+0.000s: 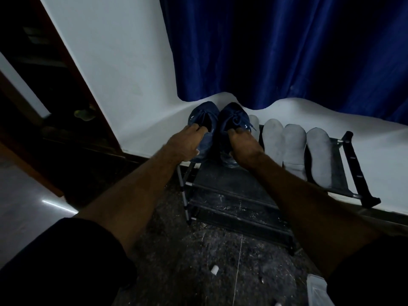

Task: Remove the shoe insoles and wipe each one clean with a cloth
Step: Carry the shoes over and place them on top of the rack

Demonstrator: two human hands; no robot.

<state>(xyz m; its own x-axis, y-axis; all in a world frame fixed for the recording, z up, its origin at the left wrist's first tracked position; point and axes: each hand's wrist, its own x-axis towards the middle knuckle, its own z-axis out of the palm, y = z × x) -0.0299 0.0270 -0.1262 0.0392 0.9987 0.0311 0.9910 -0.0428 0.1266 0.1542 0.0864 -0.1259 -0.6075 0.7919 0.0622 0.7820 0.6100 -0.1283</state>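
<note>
Gripping at the collars, two dark blue fabric lace-up shoes are held on the top shelf of the low black metal shoe rack (337, 173). The left hand (183, 144) is curled round the rear opening of the left dark blue shoe (202, 115), with its fingers (194, 128) hooked into the mouth. The right hand (245, 149) is closed in the same way on the right dark blue shoe (231, 117), the fingertips placed inside the opening under the laces.

Four pale grey foam insoles (293, 146) are laid side by side on the same shelf of the rack, just beside the right shoe; the nearest one (254, 127) is partly hidden behind the right hand. Whether insoles remain inside the blue shoes cannot be seen, and no cloth is visible.

The shoes are judged to be light and soft, so the upper will fold if it is squeezed; the heel part is stiffer and is the better place to hold. An insole is expected to be thin, flexible and a little grippy. It is best pinched at the heel edge and peeled upward slowly, because it may be lightly stuck and could tear or crease when it is pulled quickly.
</note>
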